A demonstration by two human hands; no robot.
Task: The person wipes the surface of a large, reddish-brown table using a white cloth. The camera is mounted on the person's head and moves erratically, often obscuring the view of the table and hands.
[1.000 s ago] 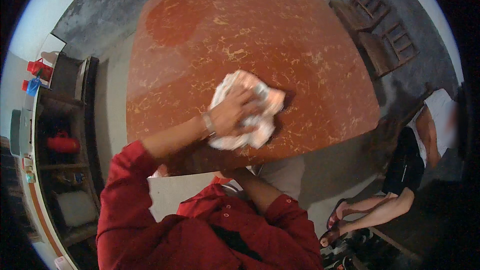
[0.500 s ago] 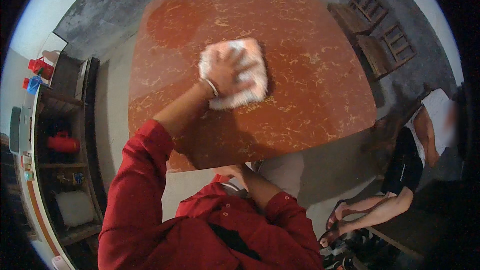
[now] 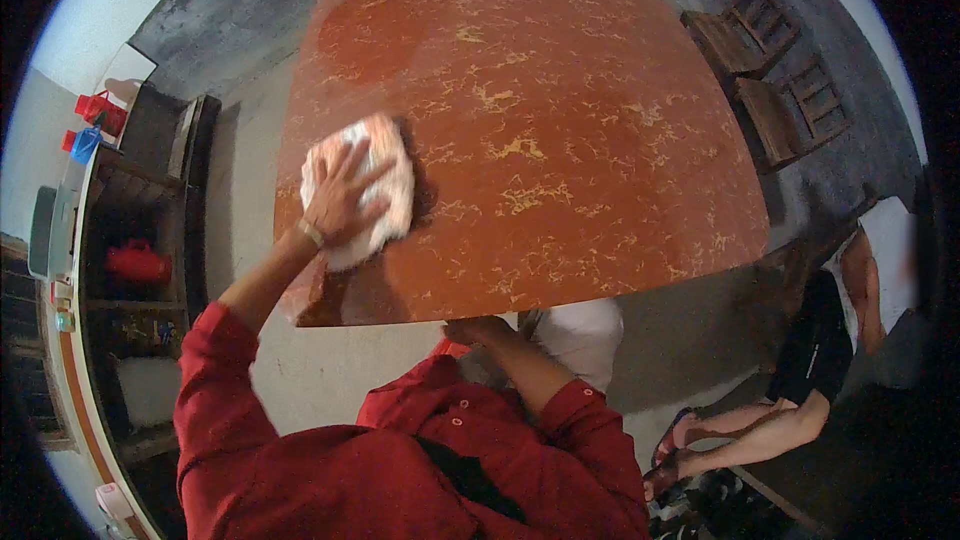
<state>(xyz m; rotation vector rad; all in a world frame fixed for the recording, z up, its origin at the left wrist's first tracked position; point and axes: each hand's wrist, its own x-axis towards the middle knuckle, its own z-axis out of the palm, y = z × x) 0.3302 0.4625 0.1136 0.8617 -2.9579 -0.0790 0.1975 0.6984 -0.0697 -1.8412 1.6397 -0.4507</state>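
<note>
My left hand (image 3: pixel 338 198) lies flat with spread fingers on a white cloth (image 3: pixel 390 185), pressing it onto the left part of a red-brown marbled table top (image 3: pixel 580 130). The cloth is bunched under my palm and sticks out around the fingers. A band sits on that wrist, and the red sleeve runs down to the lower left. My right hand (image 3: pixel 480 329) is at the table's near edge, close to my body, and seems to grip the edge; its fingers are mostly hidden under the top.
A dark shelf unit (image 3: pixel 150 230) with a red object (image 3: pixel 135 264) and red and blue containers (image 3: pixel 92 120) stands at the left. Two wooden chairs (image 3: pixel 770 70) stand at the upper right. Another person (image 3: pixel 830 340) sits at the right, bare feet (image 3: pixel 680 440) on the floor.
My left hand has slid the cloth across the table from the near middle up and then over to the left side. My right hand stays at the near edge.
</note>
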